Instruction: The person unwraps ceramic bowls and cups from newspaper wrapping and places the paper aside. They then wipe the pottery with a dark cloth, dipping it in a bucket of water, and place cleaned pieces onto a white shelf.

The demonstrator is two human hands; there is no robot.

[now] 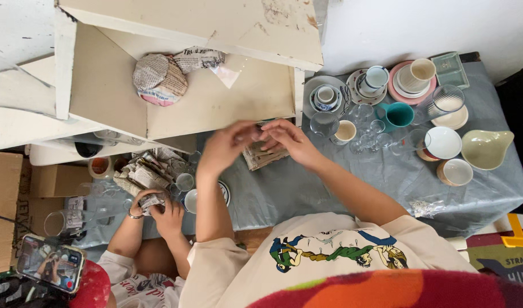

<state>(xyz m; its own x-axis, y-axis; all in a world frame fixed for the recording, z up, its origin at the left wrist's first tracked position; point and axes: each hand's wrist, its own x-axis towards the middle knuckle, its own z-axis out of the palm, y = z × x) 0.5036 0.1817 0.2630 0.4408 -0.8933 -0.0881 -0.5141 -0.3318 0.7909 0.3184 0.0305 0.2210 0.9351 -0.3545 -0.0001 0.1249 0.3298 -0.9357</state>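
My left hand [224, 145] and my right hand [290, 140] meet over the grey-covered table [307, 188], just in front of an open white cardboard box [216, 102]. Between them, fingertips together, they hold a small bundle wrapped in newspaper [264, 157], which rests on the cloth. My left hand is blurred by motion. Inside the box lies a round newspaper-wrapped item [159, 80] with a crumpled sheet beside it.
Crockery crowds the table's right: a teal mug [398, 114], stacked plates and cups [412, 80], clear glasses [364, 128], bowls [486, 149]. At lower left another person's hands [156, 208] wrap something in newspaper beside more paper and glasses. A phone [49, 262] lies at the bottom left.
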